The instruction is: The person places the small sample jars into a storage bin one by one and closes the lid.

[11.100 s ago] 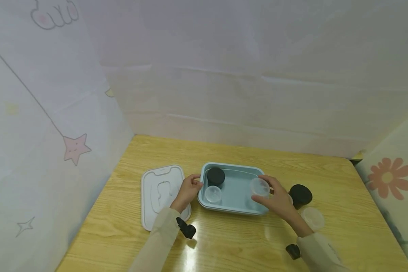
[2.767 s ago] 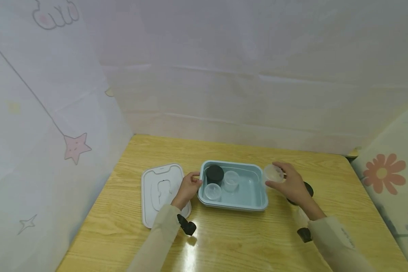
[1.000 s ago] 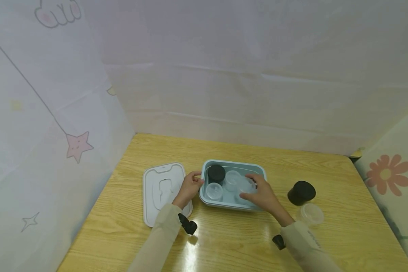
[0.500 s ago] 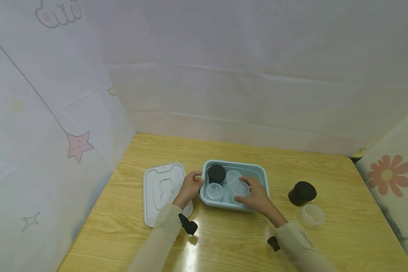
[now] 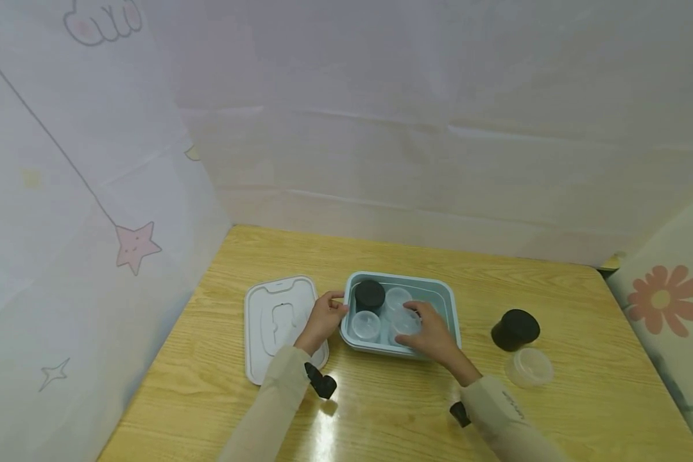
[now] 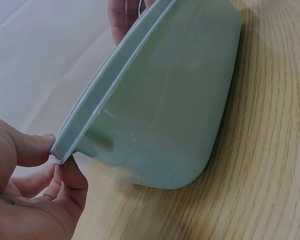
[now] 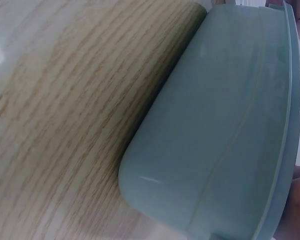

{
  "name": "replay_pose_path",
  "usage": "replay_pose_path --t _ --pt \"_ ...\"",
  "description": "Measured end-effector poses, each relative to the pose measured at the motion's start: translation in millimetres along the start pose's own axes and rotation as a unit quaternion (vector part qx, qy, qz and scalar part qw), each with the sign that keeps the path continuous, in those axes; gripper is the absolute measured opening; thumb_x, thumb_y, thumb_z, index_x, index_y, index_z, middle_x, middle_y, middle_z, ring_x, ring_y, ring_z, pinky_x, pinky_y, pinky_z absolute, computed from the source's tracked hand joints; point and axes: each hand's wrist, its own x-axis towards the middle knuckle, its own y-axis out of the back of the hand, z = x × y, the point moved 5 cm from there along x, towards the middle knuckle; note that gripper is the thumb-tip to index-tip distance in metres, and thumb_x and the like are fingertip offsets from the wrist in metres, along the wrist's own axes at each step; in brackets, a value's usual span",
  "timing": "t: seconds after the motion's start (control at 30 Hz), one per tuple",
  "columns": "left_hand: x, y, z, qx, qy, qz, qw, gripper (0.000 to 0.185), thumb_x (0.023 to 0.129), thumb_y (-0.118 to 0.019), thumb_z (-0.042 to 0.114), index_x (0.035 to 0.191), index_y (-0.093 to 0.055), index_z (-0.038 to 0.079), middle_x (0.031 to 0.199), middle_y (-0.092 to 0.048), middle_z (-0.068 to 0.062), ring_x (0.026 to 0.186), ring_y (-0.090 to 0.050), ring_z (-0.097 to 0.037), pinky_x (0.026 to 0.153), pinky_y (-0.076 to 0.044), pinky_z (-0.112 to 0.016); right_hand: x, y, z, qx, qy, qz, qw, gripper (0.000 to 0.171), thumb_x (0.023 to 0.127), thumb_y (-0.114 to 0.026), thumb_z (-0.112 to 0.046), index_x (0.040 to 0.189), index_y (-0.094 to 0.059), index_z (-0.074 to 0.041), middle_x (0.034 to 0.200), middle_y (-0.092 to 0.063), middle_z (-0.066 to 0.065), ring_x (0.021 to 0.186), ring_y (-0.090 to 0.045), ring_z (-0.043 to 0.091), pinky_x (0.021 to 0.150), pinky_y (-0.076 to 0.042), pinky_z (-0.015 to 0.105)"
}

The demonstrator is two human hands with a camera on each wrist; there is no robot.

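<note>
One white lid lies on the counter; the left hand pinches the blue box rim. Inside: one black cup, three clear cups; right hand fingers hold one. Outside: one black cup, one clear cup

Both hands reach forward, left hand pinching, right hand curled downward.

We see a pale blue-green container on a yellow woodgrain table, a white lid, black-capped jars, clear cups, and white curtains with a pink star and orange flower.
</note>
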Motion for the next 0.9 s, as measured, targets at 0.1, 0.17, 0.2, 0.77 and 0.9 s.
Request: replay_pose_path --t 0.1,0.17,0.2,0.77,0.9 --pt "0.5 -0.1 -0.6 0.001 0.002 0.001 1.0 0.037 0.095 -0.055 0.01 0.131 -0.052 0.002 0.094 -0.055 -0.009 0.078 -0.052 -0.014 0.063 -0.042 -0.023 1.0 -2.0 -2.1 -0.005 0.005 -0.001 1.0 0.066 0.066 -0.085 -0.012 0.122 -0.055 0.005 0.119 -0.055 0.022 0.11 -0.053 0.036 0.093 -0.044 0.05" --pt "0.7 -0.2 -1.2 0.002 0.002 0.002 1.0 0.036 0.095 -0.056 0.01 0.131 -0.052 0.002 0.094 -0.056 -0.009 0.078 -0.053 -0.014 0.063 -0.042 -0.023 1.4 -3.5 -3.0 -0.01 0.005 -0.007 1.0 0.066 0.066 -0.086 -0.013 0.122 -0.055 0.004 0.119 -0.054 0.021 0.11 -0.053 0.035 0.093 -0.044 0.05" --pt "0.7 -0.3 -1.5 0.004 0.002 0.003 1.0 0.036 0.095 -0.056 0.01 0.131 -0.052 0.002 0.093 -0.056 -0.009 0.078 -0.053 -0.014 0.063 -0.042 -0.023 1.5 -4.3 -3.2 -0.012 0.005 -0.011 1.0 0.066 0.066 -0.086 -0.014 0.122 -0.055 0.004 0.119 -0.054 0.021 0.11 -0.052 0.035 0.093 -0.044 0.05" --pt "1.7 -0.9 -0.8 0.006 0.005 0.0 1.0 0.036 0.095 -0.056 0.009 0.13 -0.052 0.002 0.092 -0.054 -0.007 0.077 -0.051 -0.014 0.062 -0.041 -0.023 4.5 -8.5 -3.0 -0.007 0.003 -0.045 0.999 0.064 0.067 -0.086 -0.017 0.122 -0.058 0.0 0.114 -0.057 0.018 0.103 -0.057 0.033 0.088 -0.049 0.047" --pt "2.2 -0.6 -2.0 0.008 0.005 -0.001 1.0 0.037 0.095 -0.056 0.009 0.131 -0.051 0.001 0.094 -0.054 -0.009 0.078 -0.051 -0.014 0.062 -0.042 -0.023 4.0 -9.2 -3.0 0.004 -0.005 -0.053 0.999 0.064 0.068 -0.086 -0.016 0.122 -0.056 0.001 0.113 -0.056 0.019 0.107 -0.058 0.037 0.091 -0.049 0.047"
